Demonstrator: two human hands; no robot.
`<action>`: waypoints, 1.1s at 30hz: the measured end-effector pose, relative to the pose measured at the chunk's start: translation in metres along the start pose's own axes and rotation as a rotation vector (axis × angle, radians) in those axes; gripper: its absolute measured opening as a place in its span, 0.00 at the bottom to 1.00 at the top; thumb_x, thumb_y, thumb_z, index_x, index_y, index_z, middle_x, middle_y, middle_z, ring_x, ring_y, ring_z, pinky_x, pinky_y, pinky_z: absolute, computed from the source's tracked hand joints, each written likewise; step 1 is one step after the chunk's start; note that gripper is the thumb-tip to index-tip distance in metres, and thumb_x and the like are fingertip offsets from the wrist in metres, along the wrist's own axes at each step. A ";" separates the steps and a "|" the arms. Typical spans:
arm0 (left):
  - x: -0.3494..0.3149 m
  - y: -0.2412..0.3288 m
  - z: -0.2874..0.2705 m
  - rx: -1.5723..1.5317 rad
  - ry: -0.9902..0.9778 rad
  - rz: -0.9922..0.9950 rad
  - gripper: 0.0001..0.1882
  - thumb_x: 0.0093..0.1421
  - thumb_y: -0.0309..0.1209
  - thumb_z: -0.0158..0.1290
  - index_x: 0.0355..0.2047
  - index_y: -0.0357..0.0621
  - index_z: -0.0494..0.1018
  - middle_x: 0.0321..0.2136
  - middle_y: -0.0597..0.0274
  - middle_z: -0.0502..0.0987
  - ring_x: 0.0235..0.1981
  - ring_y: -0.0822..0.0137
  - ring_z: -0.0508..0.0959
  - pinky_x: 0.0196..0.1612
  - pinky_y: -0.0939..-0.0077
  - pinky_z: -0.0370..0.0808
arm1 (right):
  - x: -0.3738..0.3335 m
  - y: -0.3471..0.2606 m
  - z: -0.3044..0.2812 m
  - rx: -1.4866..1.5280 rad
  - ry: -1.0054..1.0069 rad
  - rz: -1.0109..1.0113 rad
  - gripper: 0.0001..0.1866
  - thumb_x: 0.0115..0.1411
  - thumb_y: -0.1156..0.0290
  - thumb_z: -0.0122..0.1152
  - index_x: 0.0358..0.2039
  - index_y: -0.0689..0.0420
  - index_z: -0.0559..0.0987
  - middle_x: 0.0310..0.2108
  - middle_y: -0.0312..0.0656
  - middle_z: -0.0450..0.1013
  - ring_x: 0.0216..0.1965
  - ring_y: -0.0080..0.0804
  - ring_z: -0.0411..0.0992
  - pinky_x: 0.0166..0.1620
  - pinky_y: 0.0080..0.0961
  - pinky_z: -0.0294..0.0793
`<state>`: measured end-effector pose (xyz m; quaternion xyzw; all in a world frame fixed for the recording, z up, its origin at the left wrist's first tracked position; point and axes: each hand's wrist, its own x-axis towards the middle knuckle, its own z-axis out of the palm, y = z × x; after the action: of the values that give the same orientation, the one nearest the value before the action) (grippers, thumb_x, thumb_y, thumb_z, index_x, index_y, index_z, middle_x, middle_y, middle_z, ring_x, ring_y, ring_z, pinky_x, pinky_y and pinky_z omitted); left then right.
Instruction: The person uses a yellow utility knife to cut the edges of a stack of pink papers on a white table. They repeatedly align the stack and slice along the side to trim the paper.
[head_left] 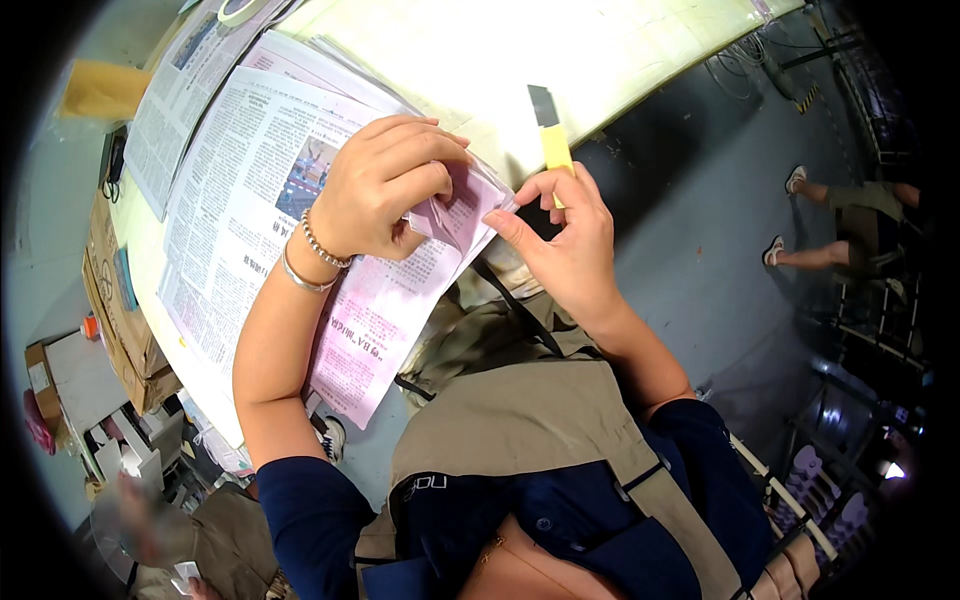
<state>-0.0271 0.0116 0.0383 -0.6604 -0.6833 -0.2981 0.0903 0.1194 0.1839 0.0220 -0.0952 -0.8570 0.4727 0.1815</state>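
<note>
My left hand (385, 185), with bracelets at its wrist, is closed on the folded edge of a pink newspaper sheet (385, 320). That sheet hangs over the table's near edge towards my lap. Thumb and fingers of my right hand (572, 240) pinch the right corner of the newspaper. The same hand also holds a scraper (555, 148) with a yellow handle and a flat dark blade, which points away from me over the table edge. Part of the handle is hidden behind the fingers. White newspaper sheets (235, 215) lie spread beneath and left of my left hand.
The pale table (450, 50) stretches away, with a tape roll (240, 10) at its far left. Cardboard (115, 290) stands beside its left edge. Another person (220, 540) is at lower left, and someone's legs (815, 257) show at right. Cables (740, 65) hang beyond the table.
</note>
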 end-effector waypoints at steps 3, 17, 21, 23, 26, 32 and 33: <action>0.000 0.001 0.000 -0.013 0.000 -0.012 0.11 0.31 0.30 0.54 0.18 0.45 0.66 0.38 0.55 0.80 0.45 0.56 0.80 0.51 0.58 0.75 | -0.001 0.004 0.004 0.012 -0.026 -0.018 0.16 0.45 0.62 0.76 0.25 0.54 0.76 0.23 0.35 0.66 0.28 0.31 0.67 0.30 0.27 0.67; -0.004 -0.002 0.002 0.032 0.047 0.039 0.09 0.33 0.31 0.53 0.18 0.47 0.66 0.40 0.55 0.81 0.43 0.57 0.81 0.49 0.61 0.75 | 0.000 0.000 0.018 0.006 0.064 -0.070 0.10 0.48 0.67 0.72 0.26 0.55 0.78 0.20 0.36 0.66 0.25 0.31 0.68 0.26 0.28 0.66; -0.003 -0.002 0.001 0.039 0.076 0.061 0.09 0.34 0.31 0.52 0.18 0.47 0.66 0.39 0.55 0.82 0.41 0.57 0.81 0.47 0.62 0.76 | 0.001 -0.001 0.018 0.078 0.054 -0.035 0.09 0.48 0.70 0.72 0.23 0.56 0.77 0.18 0.36 0.65 0.22 0.30 0.66 0.24 0.27 0.64; -0.002 -0.001 0.001 0.046 0.091 0.069 0.09 0.33 0.31 0.53 0.18 0.47 0.66 0.39 0.55 0.82 0.41 0.56 0.81 0.47 0.62 0.76 | 0.002 -0.001 0.019 0.121 0.043 -0.003 0.10 0.48 0.71 0.72 0.21 0.56 0.76 0.17 0.36 0.64 0.20 0.29 0.64 0.23 0.27 0.63; -0.003 -0.002 0.001 0.050 0.090 0.065 0.09 0.33 0.31 0.53 0.18 0.46 0.66 0.39 0.55 0.82 0.40 0.56 0.81 0.46 0.63 0.76 | 0.003 0.003 0.020 0.192 0.040 0.037 0.11 0.47 0.71 0.73 0.20 0.57 0.76 0.16 0.36 0.63 0.19 0.27 0.63 0.22 0.25 0.61; 0.001 0.000 0.000 -0.007 0.080 0.020 0.10 0.30 0.27 0.52 0.17 0.45 0.65 0.38 0.58 0.82 0.40 0.57 0.81 0.40 0.64 0.77 | 0.004 0.012 0.023 0.158 0.047 0.003 0.16 0.45 0.68 0.76 0.18 0.58 0.73 0.16 0.35 0.60 0.17 0.25 0.59 0.20 0.24 0.58; 0.003 0.001 0.000 -0.024 0.085 0.014 0.11 0.29 0.26 0.52 0.16 0.45 0.64 0.38 0.60 0.82 0.40 0.57 0.81 0.39 0.65 0.78 | 0.004 0.012 0.024 0.175 0.049 0.006 0.17 0.45 0.68 0.77 0.17 0.58 0.72 0.15 0.35 0.60 0.17 0.24 0.58 0.20 0.24 0.57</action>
<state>-0.0267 0.0138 0.0403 -0.6529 -0.6705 -0.3336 0.1135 0.1061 0.1736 0.0009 -0.0932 -0.8073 0.5440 0.2087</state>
